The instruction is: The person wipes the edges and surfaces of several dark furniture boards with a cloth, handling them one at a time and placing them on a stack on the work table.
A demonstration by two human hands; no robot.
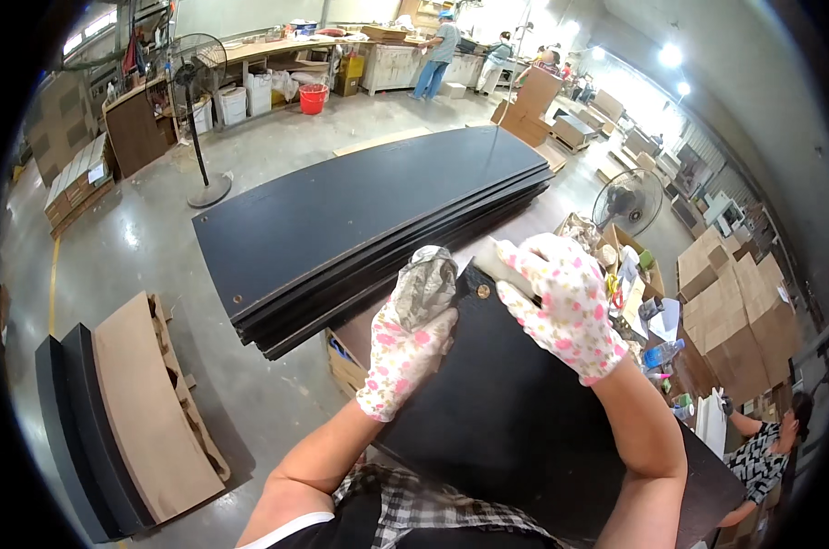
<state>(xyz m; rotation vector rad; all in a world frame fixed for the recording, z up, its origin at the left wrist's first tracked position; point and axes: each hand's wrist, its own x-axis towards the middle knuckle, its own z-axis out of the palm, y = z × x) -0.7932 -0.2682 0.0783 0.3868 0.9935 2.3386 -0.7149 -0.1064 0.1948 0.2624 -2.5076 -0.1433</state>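
Both my hands wear white gloves with pink flowers. My left hand (pixel 403 348) is closed around a crumpled grey cloth (pixel 427 285), at the left edge of a black panel (pixel 515 393) lying before me. My right hand (pixel 561 297) hovers at the panel's far corner, its thumb and fingers apart and stretched toward the left. I see nothing plainly held in it. A small round brass-coloured fitting (pixel 484 292) sits in the panel between my hands. Beyond my hands lies a stack of similar black panels (pixel 369 210).
At right, a cluttered surface carries a plastic bottle (pixel 663 353), papers and an open carton (pixel 636 256). A fan (pixel 626 203) and stacked cartons (pixel 739 306) stand beyond. A co-worker (pixel 771 457) is at the panel's right end. More panels (pixel 149 403) lie low at left.
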